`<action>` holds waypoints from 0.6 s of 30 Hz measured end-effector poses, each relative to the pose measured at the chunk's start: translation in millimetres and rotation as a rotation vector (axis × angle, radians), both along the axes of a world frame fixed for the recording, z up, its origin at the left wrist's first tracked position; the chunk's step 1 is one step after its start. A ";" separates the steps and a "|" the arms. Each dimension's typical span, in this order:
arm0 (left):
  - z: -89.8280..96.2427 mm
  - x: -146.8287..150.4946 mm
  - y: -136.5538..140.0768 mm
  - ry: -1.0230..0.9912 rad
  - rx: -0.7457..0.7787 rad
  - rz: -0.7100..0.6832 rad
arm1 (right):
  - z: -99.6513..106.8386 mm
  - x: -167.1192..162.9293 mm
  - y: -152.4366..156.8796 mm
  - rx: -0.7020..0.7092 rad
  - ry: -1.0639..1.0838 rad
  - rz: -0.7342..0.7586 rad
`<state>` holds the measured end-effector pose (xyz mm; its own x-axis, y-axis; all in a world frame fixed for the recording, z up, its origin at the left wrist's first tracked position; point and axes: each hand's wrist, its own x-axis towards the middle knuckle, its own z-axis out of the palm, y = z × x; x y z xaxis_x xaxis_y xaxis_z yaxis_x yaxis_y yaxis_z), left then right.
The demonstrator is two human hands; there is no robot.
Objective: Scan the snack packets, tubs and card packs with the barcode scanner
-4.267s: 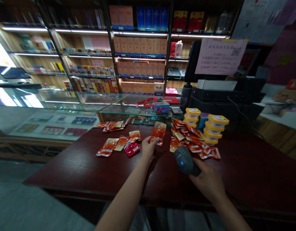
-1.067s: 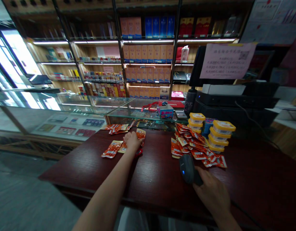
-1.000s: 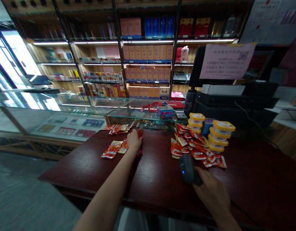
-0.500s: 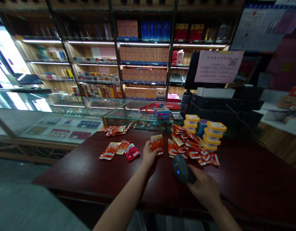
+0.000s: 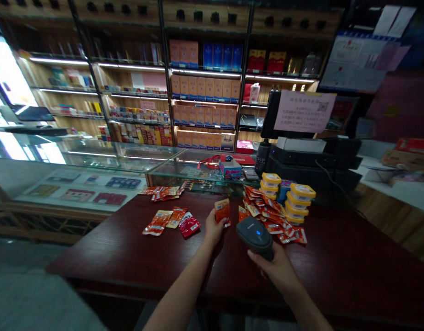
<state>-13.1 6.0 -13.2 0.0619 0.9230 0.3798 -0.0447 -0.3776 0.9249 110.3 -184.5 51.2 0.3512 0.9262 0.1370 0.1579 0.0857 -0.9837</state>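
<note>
Orange and shiny, a packet (image 5: 222,211) stands pinched in the left hand (image 5: 213,231) over the middle of the dark surface (image 5: 125,262), while the right hand (image 5: 276,266) grips a scanner (image 5: 253,233) nearer the front edge. Toward the far edge, heaped packets (image 5: 265,209) lie against yellow-lidded tubs (image 5: 297,204).

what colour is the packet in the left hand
The packet is orange with a cream top; head view.

Scanner (image 5: 254,236) swung leftward, seemingly nearer orange packet (image 5: 222,210) than before.
</note>
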 end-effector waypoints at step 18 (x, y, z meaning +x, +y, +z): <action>-1.7 -3.0 0.7 0.054 0.023 0.036 | 25.2 7.0 -4.7 -0.115 0.019 0.075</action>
